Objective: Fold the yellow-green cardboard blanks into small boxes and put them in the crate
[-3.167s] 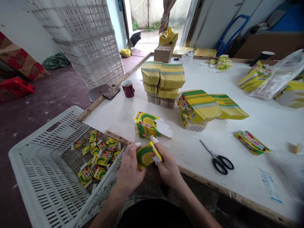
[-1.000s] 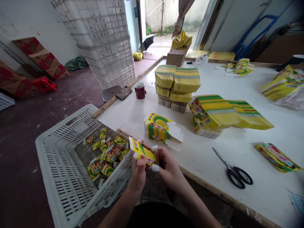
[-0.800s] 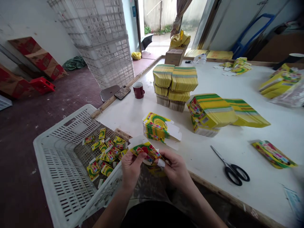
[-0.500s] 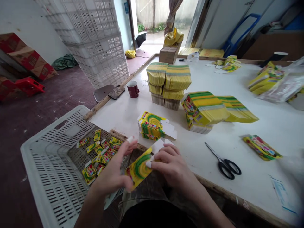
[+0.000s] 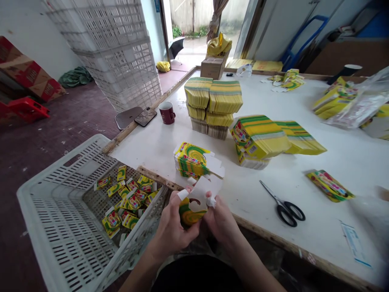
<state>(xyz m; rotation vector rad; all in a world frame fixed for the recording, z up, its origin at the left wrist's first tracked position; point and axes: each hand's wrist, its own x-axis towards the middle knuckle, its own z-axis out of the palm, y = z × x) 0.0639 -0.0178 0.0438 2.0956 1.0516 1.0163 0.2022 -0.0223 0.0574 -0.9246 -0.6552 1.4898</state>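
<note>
Between my two hands is a yellow and green printed carton with white flaps standing up at its far end. My left hand grips its left side, thumb across the near face. My right hand holds the right edge near the flaps. White tape wraps some fingertips on both hands. Just beyond them on the table lies a small pile of flat cartons with white flaps sticking out to the right. Down to the left, a white plastic crate contains several folded small cartons.
On the white table lie black-handled scissors and a flat carton piece. Tall stacks of cartons, more stacks, a maroon mug and a phone stand farther back. Stacked crates rise at left.
My left hand, spread and apart from the carton's side before, has closed on it. The carton has turned more upright between both hands. The view has shifted slightly.
</note>
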